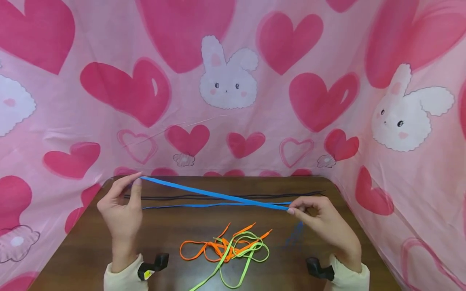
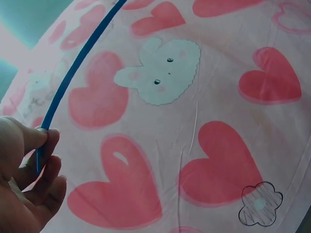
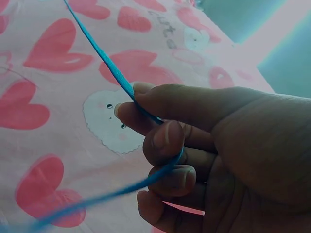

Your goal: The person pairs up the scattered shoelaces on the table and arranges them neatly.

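Note:
A flat blue shoelace (image 1: 211, 193) is stretched above the table, slanting down from left to right. My left hand (image 1: 121, 208) pinches it between thumb and fingertips at the higher end; the left wrist view shows a short bit of lace (image 2: 73, 75) below the pinch. The right hand (image 1: 325, 222) pinches the lower part between thumb and index finger. In the right wrist view, the lace (image 3: 114, 70) runs on through the curled fingers and out beneath. A blurred blue length (image 1: 296, 232) hangs below that hand. Another blue strand (image 1: 185, 206) runs behind; whether it is the same lace I cannot tell.
Black laces (image 1: 171, 197) lie stretched across the back of the brown table (image 1: 83, 258). Nearer the front, an orange lace (image 1: 193, 242) and a yellow-green lace (image 1: 244, 275) lie tangled together. A pink heart-patterned cloth (image 1: 225, 117) surrounds the table at the back and sides.

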Tool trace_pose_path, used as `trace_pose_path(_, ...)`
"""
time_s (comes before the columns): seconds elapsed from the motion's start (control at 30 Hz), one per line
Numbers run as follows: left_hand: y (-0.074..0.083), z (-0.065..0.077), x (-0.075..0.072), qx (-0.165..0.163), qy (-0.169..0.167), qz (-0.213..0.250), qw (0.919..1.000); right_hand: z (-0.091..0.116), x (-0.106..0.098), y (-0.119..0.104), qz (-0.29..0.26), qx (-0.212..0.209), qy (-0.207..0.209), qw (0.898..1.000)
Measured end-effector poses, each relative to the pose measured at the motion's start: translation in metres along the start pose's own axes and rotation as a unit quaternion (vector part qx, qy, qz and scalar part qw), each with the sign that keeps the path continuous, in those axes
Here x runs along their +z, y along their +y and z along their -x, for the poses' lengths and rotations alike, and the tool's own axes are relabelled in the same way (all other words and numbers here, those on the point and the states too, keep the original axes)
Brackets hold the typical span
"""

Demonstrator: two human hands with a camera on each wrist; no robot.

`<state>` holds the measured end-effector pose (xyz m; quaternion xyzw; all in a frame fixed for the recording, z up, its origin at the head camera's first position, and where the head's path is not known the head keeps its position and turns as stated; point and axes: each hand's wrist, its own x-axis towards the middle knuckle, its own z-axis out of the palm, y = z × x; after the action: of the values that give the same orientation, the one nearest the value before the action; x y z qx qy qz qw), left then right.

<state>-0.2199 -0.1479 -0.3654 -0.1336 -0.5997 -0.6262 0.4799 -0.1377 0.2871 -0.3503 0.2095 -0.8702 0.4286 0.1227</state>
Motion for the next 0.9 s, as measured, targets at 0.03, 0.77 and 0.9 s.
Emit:
trace_pose_path(0.03,0.0,-0.001,-0.002,0.002,0.0,-0.002,1.0,-0.001,-0.001,0.0,0.002,0.003,-0.002,1.0)
trace_pose_path(0.77,-0.02,-0.02,-0.072,0.087,-0.134,-0.198,0.9672,-0.003,-0.03,0.024,0.07,0.045,0.003,0.997)
trace_pose_path(0.9,-0.027,-0.022,-0.082,0.095,-0.141,-0.212,0.9623,-0.003,-0.034,0.032,0.082,0.044,0.008,0.996)
